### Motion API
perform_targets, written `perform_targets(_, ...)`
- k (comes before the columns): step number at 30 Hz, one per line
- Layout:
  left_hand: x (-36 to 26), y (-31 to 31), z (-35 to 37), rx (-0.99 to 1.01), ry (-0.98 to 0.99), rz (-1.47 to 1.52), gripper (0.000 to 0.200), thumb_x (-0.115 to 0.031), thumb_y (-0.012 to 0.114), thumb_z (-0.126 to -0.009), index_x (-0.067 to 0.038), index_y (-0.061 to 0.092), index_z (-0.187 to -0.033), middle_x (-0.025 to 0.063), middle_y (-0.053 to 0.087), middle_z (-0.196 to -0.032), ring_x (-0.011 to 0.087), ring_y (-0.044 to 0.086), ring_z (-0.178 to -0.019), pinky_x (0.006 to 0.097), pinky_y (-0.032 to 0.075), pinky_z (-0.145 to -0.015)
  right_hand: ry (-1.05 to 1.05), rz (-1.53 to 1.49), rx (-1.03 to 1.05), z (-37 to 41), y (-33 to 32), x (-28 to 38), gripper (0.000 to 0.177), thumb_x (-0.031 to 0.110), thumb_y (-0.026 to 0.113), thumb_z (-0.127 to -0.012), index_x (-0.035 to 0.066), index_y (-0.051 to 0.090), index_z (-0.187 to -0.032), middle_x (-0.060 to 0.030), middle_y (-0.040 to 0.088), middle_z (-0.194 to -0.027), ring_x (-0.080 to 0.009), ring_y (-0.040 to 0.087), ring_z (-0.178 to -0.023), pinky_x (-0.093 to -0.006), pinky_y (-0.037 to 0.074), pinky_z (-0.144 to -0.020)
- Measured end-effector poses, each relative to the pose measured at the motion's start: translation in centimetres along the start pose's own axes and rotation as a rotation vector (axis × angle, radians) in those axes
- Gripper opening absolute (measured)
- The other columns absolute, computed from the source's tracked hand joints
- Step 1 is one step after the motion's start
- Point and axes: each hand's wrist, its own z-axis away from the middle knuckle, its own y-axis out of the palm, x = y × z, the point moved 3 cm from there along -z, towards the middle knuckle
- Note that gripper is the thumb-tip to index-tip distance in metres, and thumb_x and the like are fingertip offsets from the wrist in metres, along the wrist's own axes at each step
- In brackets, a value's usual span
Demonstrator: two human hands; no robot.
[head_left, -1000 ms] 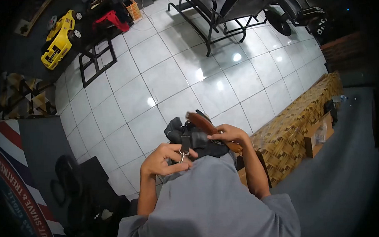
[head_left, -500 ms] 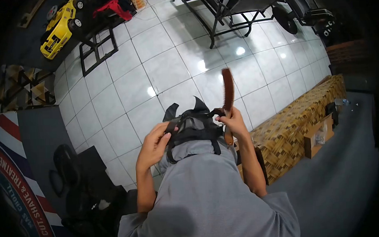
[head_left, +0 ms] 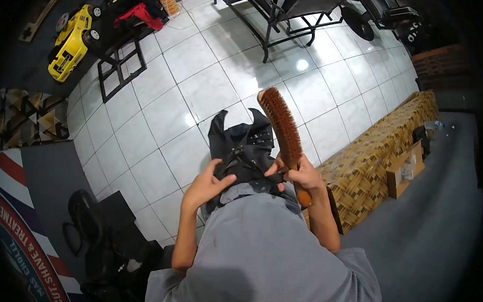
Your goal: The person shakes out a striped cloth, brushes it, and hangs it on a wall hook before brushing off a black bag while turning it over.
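Observation:
A long curved brush [head_left: 283, 127] with brown bristles and a wooden handle slants up from my right hand [head_left: 305, 176], whose fingers are closed round it. The same hand's fingertips also touch a dark strap at my waist. In front of my belly hangs a black leather-like waist pouch [head_left: 240, 151] with straps, metal studs and two pointed flaps. My left hand [head_left: 204, 188] rests at the pouch's left side, thumb and forefinger spread apart; its other fingers are partly hidden. The grey shirt [head_left: 255, 241] I wear lies just behind the pouch.
White floor tiles [head_left: 197, 91] lie ahead. A black reclining chair [head_left: 300, 5] stands at the back. On the right is a long woven-pattern bench [head_left: 364, 173] beside an open cardboard box [head_left: 404, 174]. A yellow toy car [head_left: 74, 46] and black metal frame [head_left: 121, 69] are back left.
My left thumb and forefinger have parted from the dark strap they held. The brush has tilted left, turning its bristles into view. The pouch now hangs more spread out, its flaps higher.

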Motion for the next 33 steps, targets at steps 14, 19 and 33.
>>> perform_targets(14, -1.9, 1.9, -5.8, 0.17, 0.335, -0.288, 0.033, -0.02, 0.065, -0.076, -0.006, 0.057, -0.105, 0.0131, 0.059, -0.089, 0.0287, 0.059, -0.086, 0.0363, 0.046, -0.074, -0.357, 0.055, -0.199, -1.3, -0.7, 1.9, 0.017, -0.007, 0.053, -0.075, 0.003, 0.045, -0.086, -0.0205, 0.057, -0.113, -0.0209, 0.066, -0.084, -0.0302, 0.053, -0.069)
perform_targets(19, -5.2, 2.1, -7.2, -0.295, 0.73, -0.332, 0.022, 0.005, 0.051, -0.072, -0.003, 0.062, -0.089, 0.0159, 0.062, -0.089, 0.0361, 0.057, -0.088, 0.0414, 0.047, -0.077, -0.278, 0.26, -0.231, -0.5, -1.2, 4.9, 0.019, -0.006, 0.053, -0.078, -0.003, 0.05, -0.097, -0.0143, 0.057, -0.108, -0.0158, 0.063, -0.084, -0.0288, 0.054, -0.078)
perform_targets(33, -14.0, -4.7, 1.5, -0.319, 1.213, -0.183, 0.017, 0.008, 0.048, -0.047, -0.002, 0.055, -0.059, 0.0054, 0.061, -0.072, 0.0275, 0.059, -0.094, 0.0467, 0.031, -0.103, -0.218, 0.582, -0.455, -5.2, -10.8, -4.3, 0.039, 0.017, 0.071, -0.077, -0.001, 0.057, -0.109, -0.0071, 0.063, -0.095, -0.0149, 0.058, -0.085, -0.0303, 0.047, -0.076)
